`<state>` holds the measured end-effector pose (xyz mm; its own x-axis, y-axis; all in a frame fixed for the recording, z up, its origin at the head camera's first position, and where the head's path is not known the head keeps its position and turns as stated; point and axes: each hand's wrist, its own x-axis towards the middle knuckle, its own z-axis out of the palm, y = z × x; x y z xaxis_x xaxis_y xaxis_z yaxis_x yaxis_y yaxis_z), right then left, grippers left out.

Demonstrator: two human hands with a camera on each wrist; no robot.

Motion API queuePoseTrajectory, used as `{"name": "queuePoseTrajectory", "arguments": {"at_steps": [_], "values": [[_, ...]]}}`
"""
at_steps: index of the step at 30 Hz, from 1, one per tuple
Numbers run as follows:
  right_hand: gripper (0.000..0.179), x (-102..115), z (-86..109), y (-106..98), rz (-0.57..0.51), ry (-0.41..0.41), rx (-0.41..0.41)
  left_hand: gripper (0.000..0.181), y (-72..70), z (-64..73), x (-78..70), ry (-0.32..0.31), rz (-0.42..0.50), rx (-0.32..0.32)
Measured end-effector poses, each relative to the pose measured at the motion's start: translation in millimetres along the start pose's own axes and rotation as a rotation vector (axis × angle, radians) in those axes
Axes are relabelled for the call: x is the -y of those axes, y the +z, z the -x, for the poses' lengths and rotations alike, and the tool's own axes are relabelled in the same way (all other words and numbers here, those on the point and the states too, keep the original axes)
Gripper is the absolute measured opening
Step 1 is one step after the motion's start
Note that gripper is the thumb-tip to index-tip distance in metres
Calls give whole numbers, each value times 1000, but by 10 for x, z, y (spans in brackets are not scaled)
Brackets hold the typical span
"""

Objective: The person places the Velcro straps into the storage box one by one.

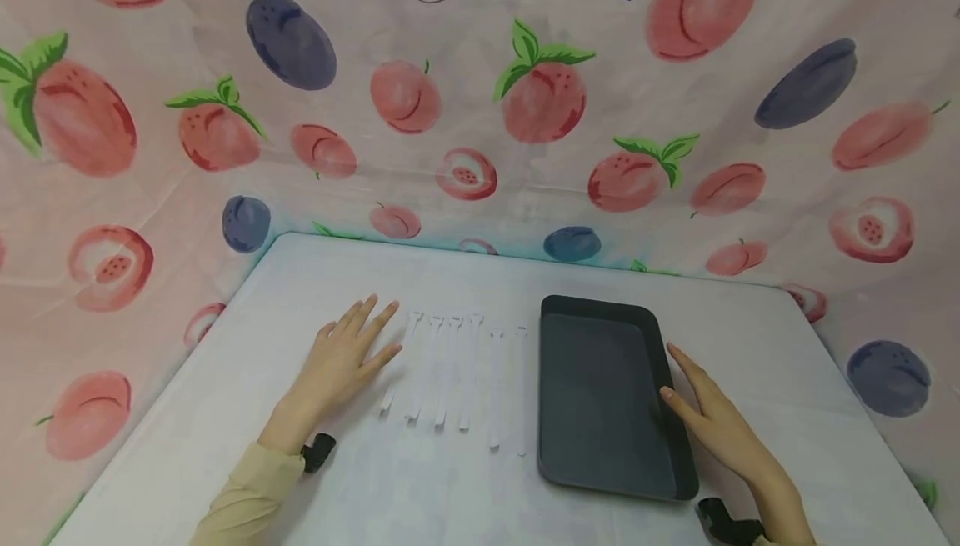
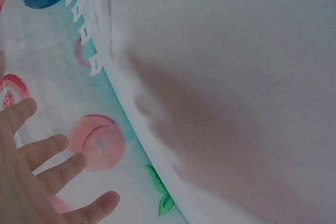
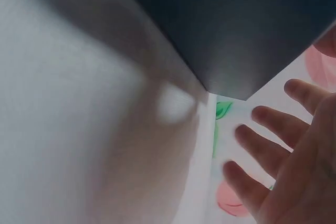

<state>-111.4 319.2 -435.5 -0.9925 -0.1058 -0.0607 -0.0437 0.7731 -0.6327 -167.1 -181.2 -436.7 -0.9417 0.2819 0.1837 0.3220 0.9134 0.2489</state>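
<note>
Several thin white strips with wider heads (image 1: 453,371) lie in a row on the white table in the head view; their exact kind is hard to tell. My left hand (image 1: 337,367) is just left of that row, fingers spread and holding nothing. In the left wrist view the heads of the strips (image 2: 95,65) stick out past a table edge line. A dark grey rectangular baking tray (image 1: 600,400) sits right of the strips. Beside its right rim is my right hand (image 1: 720,425), fingers extended, thumb overlapping the rim; whether it touches cannot be seen.
The white table (image 1: 757,346) extends around the tray and strips. Behind and beside it hangs a fruit-print cloth (image 1: 465,112). Black wrist cameras are strapped on both wrists, the left one (image 1: 318,452) near the table surface.
</note>
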Motion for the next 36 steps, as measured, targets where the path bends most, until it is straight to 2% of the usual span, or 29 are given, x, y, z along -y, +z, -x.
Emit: {"name": "queuePoseTrajectory", "arguments": {"at_steps": [10,22,36], "values": [[67,-58,12,24,-26,-59,5,62,2,-39,80,12,64,21],[67,-84,15,24,-29,-66,20,61,26,-72,135,31,98,51],[69,-135,26,-7,-51,-64,17,62,42,-290,143,30,144,104]]}}
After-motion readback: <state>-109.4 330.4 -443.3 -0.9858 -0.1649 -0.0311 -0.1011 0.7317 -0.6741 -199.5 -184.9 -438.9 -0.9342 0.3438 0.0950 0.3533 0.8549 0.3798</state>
